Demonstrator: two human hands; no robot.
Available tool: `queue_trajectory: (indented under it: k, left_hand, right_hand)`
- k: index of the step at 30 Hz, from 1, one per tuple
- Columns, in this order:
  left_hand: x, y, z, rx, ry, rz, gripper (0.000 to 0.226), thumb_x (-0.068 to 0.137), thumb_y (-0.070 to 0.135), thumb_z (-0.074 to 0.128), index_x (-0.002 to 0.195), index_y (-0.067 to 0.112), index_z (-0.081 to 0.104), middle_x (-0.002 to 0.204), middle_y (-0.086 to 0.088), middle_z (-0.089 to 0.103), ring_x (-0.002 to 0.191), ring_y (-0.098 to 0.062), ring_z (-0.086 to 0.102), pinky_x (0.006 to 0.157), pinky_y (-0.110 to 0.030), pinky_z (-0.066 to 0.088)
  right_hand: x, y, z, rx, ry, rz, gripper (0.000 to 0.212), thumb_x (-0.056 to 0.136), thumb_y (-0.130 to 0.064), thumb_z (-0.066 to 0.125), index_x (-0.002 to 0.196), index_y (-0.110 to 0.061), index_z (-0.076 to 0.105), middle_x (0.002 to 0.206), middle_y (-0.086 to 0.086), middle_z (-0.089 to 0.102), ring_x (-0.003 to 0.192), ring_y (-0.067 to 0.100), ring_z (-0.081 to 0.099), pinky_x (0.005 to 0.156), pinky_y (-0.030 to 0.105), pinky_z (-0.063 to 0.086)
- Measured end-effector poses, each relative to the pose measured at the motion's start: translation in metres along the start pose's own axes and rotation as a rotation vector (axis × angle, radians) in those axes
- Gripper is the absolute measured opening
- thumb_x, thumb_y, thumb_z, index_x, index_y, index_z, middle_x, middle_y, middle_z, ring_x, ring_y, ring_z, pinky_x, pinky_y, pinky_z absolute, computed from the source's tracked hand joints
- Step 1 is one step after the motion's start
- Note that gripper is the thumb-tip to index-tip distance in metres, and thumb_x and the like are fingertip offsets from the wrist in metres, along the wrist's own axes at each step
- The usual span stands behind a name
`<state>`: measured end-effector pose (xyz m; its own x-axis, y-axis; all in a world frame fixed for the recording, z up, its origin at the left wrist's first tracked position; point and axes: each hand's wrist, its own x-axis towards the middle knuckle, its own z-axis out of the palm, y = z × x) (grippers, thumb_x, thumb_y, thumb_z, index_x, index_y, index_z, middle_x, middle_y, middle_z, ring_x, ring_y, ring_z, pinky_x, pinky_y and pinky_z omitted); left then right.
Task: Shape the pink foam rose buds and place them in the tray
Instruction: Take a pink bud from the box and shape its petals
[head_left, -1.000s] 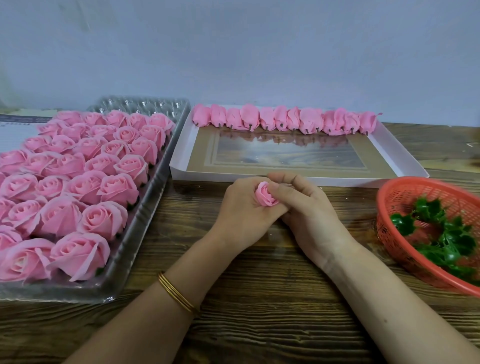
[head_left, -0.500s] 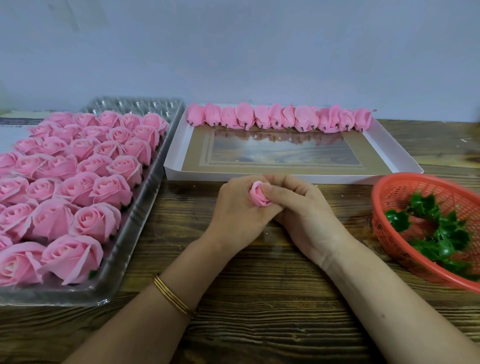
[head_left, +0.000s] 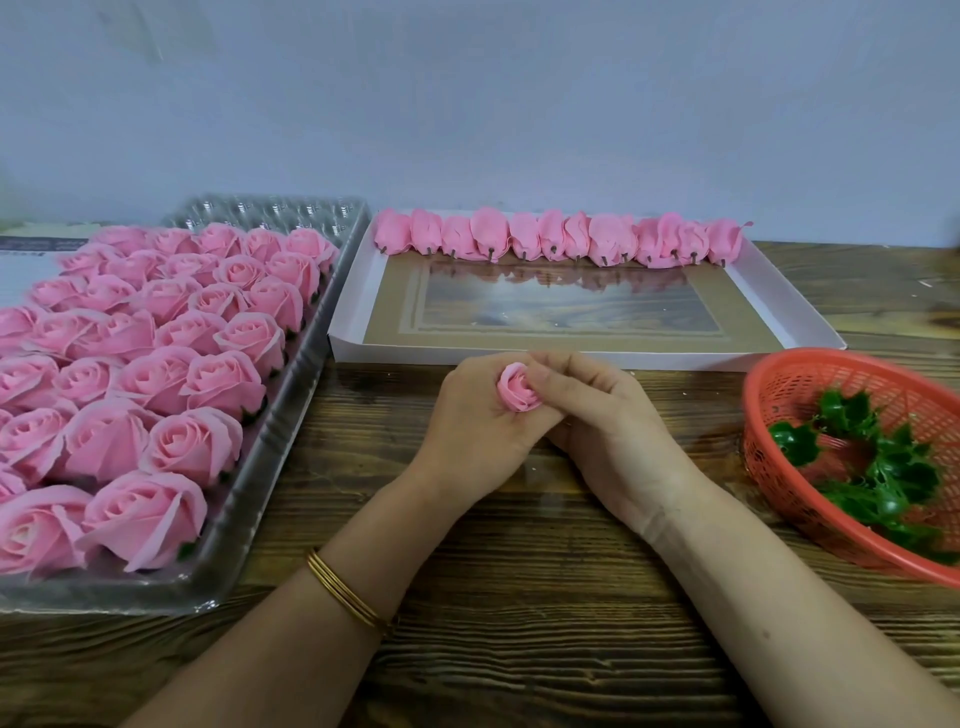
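A small pink foam rose bud (head_left: 516, 388) sits between both hands above the wooden table, just in front of the white tray (head_left: 347, 332). My left hand (head_left: 467, 415) wraps its fingers round the bud's base. My right hand (head_left: 597, 415) pinches the bud's right side with thumb and fingers. The bud's lower half is hidden by the fingers. Along the white tray's far edge lies a row of several shaped pink buds (head_left: 561, 239), stems pointing toward me.
A clear plastic tray (head_left: 270, 467) at the left holds several open pink roses (head_left: 156, 364). An orange mesh basket (head_left: 779, 384) with green plastic calyxes (head_left: 883, 467) stands at the right. Bare wooden table (head_left: 519, 623) lies near me; a grey wall stands behind.
Both hands stay together on the bud; more of the bud's top shows above the fingers than a second ago. The view has shifted slightly.
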<state>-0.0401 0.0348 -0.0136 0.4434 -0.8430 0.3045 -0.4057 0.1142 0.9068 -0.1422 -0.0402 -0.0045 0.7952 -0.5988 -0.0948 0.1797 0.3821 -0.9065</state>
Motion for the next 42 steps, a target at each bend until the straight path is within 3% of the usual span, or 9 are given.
queue_trajectory:
  k: [5, 10, 13, 16, 23, 28, 35, 39, 42]
  left_hand:
    - [0.001, 0.002, 0.001, -0.121, 0.063, -0.045, 0.025, 0.089, 0.007, 0.066, 0.081, 0.03, 0.072, 0.069, 0.012, 0.072, 0.063, -0.001, 0.065, 0.06, -0.015, 0.049]
    - [0.002, 0.006, 0.002, -0.221, 0.135, -0.122, 0.038, 0.093, 0.003, 0.061, 0.059, 0.022, 0.061, 0.048, 0.013, 0.057, 0.047, 0.001, 0.055, 0.05, -0.009, 0.043]
    - [0.003, 0.006, 0.002, -0.284, 0.198, -0.14, 0.03, 0.092, 0.007, 0.061, 0.064, -0.002, 0.056, 0.057, -0.008, 0.05, 0.053, -0.009, 0.049, 0.054, -0.017, 0.046]
    - [0.003, 0.008, 0.003, -0.382, 0.252, -0.171, 0.027, 0.091, 0.004, 0.062, 0.075, -0.017, 0.056, 0.062, -0.009, 0.056, 0.056, -0.008, 0.056, 0.056, -0.018, 0.048]
    - [0.002, 0.01, 0.011, -0.524, 0.245, -0.225, 0.015, 0.089, 0.004, 0.064, 0.078, -0.004, 0.057, 0.063, -0.01, 0.05, 0.056, -0.01, 0.052, 0.053, -0.02, 0.048]
    - [0.002, 0.007, 0.01, -0.498, 0.219, -0.203, 0.035, 0.088, 0.009, 0.067, 0.081, -0.021, 0.05, 0.069, -0.015, 0.05, 0.065, -0.022, 0.051, 0.058, -0.027, 0.048]
    - [0.002, 0.01, 0.003, -0.474, 0.098, -0.228, 0.014, 0.087, 0.005, 0.067, 0.078, -0.004, 0.063, 0.059, -0.006, 0.054, 0.059, -0.016, 0.053, 0.064, -0.03, 0.049]
    - [0.004, 0.014, -0.001, -0.485, 0.043, -0.205, 0.04, 0.088, -0.003, 0.064, 0.052, 0.014, 0.057, 0.062, -0.011, 0.051, 0.066, -0.026, 0.047, 0.072, -0.039, 0.043]
    - [0.004, 0.017, -0.003, -0.483, -0.003, -0.193, 0.045, 0.086, -0.002, 0.065, 0.047, 0.018, 0.058, 0.069, -0.015, 0.051, 0.07, -0.029, 0.046, 0.074, -0.042, 0.042]
  right_hand:
    - [0.001, -0.002, 0.003, 0.119, 0.03, -0.006, 0.032, 0.079, -0.031, 0.054, 0.086, -0.005, 0.069, 0.089, 0.011, 0.072, 0.082, 0.019, 0.068, 0.07, 0.026, 0.057]
    - [0.002, 0.0, 0.0, 0.107, 0.09, -0.069, 0.031, 0.089, -0.002, 0.035, 0.087, 0.001, 0.066, 0.085, 0.016, 0.07, 0.075, 0.022, 0.068, 0.068, 0.028, 0.056]
    - [0.002, 0.004, -0.002, -0.077, 0.153, -0.083, 0.029, 0.081, 0.016, 0.04, 0.099, 0.008, 0.062, 0.096, 0.024, 0.067, 0.086, 0.028, 0.064, 0.085, 0.036, 0.053]
    - [0.001, 0.009, -0.001, -0.311, 0.184, -0.175, 0.028, 0.076, 0.024, 0.054, 0.098, 0.008, 0.061, 0.091, 0.021, 0.063, 0.083, 0.026, 0.059, 0.08, 0.03, 0.052]
    - [-0.004, 0.012, 0.012, -0.55, 0.039, -0.337, 0.036, 0.073, 0.013, 0.074, 0.102, -0.007, 0.066, 0.089, 0.027, 0.068, 0.076, 0.025, 0.063, 0.076, 0.032, 0.054]
    - [-0.004, 0.011, 0.011, -0.545, 0.049, -0.36, 0.045, 0.07, 0.015, 0.076, 0.1, -0.017, 0.066, 0.076, 0.0, 0.066, 0.072, 0.01, 0.061, 0.071, 0.019, 0.052]
    - [-0.005, 0.009, 0.009, -0.513, 0.037, -0.382, 0.047, 0.069, 0.017, 0.075, 0.103, -0.016, 0.069, 0.074, -0.01, 0.07, 0.074, 0.0, 0.064, 0.073, 0.014, 0.051]
    - [-0.004, 0.008, 0.006, -0.486, -0.011, -0.362, 0.046, 0.069, 0.023, 0.069, 0.087, -0.02, 0.069, 0.065, -0.007, 0.06, 0.064, 0.004, 0.054, 0.067, 0.015, 0.048]
    - [-0.004, 0.008, 0.003, -0.487, -0.03, -0.348, 0.029, 0.07, 0.022, 0.068, 0.077, -0.005, 0.067, 0.063, 0.005, 0.056, 0.063, 0.012, 0.051, 0.067, 0.022, 0.046]
